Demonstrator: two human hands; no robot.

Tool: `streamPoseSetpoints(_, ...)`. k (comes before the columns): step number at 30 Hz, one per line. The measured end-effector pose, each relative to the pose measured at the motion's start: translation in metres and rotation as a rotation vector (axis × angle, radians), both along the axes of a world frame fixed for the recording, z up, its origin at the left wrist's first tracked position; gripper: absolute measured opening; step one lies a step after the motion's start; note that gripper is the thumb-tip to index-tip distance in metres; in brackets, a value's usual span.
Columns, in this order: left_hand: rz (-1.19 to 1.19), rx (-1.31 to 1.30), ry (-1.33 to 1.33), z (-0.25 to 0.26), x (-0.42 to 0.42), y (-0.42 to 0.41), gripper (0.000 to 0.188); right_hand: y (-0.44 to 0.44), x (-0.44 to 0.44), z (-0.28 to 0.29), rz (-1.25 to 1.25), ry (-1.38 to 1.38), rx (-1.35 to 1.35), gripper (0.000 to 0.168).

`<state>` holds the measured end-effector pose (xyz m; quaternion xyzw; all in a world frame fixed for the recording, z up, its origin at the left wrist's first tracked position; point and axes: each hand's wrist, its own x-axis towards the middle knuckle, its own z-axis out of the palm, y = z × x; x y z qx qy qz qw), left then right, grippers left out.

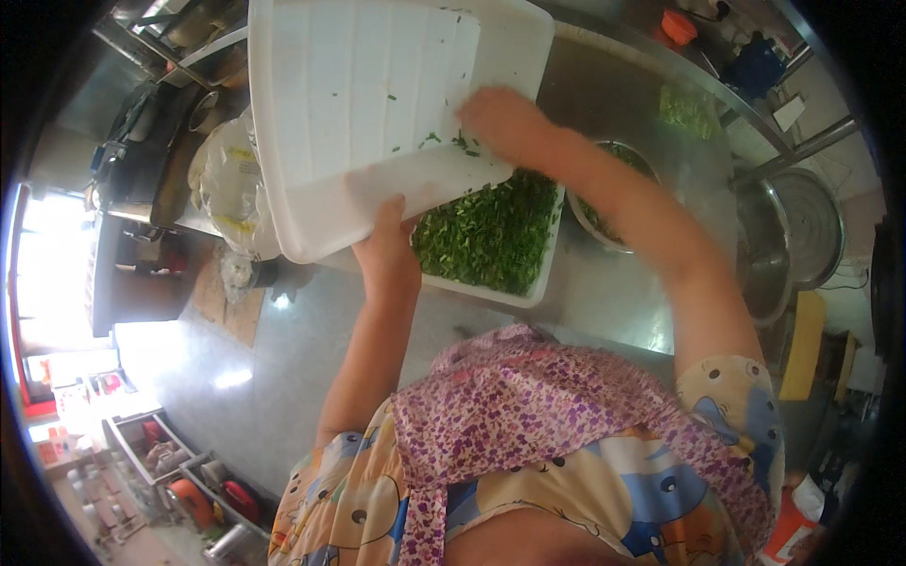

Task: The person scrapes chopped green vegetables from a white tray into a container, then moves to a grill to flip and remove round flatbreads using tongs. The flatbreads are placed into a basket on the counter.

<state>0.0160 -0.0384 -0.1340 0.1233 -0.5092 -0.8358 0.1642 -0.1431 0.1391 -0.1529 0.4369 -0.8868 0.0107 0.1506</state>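
My left hand grips the near rim of a white plastic tub, which is tilted so that its inside faces me. A few cut green pieces cling to the tub's wall and lower corner. My right hand is at the tub's right side, just above those scraps; it is blurred, with its fingers mostly hidden. Below the tub, a second white tray holds a thick layer of chopped green vegetable, partly covered by the tub. To the right, my forearm crosses over a round metal bowl with chopped greens in it.
The tray and bowl stand on a stainless-steel table. Leafy greens lie at its far right. Large metal basins and a yellow board are on the right. A clear plastic bag sits left of the tub.
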Motion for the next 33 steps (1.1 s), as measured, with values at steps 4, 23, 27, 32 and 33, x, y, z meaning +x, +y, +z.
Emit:
streamPoseSetpoints(4, -0.02, 0.031, -0.021, 0.0, -0.005, 0.011, 0.05, 0.009, 0.021, 0.019, 0.023, -0.247, -0.212, 0.032)
streamPoseSetpoints(23, -0.079, 0.133, -0.094, -0.012, 0.006, 0.021, 0.044, 0.002, -0.001, 0.052, -0.049, -0.076, -0.421, 0.043)
streamPoseSetpoints(27, -0.119, 0.128, -0.073, -0.016, 0.0, 0.024, 0.044, -0.024, -0.006, 0.081, 0.185, 0.146, -0.518, 0.041)
streamPoseSetpoints(32, -0.057, 0.154, -0.104, -0.017, 0.002, 0.029, 0.043, 0.003, -0.033, 0.051, -0.033, -0.232, -0.734, 0.04)
streamPoseSetpoints(33, -0.047, 0.172, -0.11, -0.017, 0.003, 0.028, 0.043, 0.01, -0.032, 0.039, -0.196, -0.394, -0.861, 0.039)
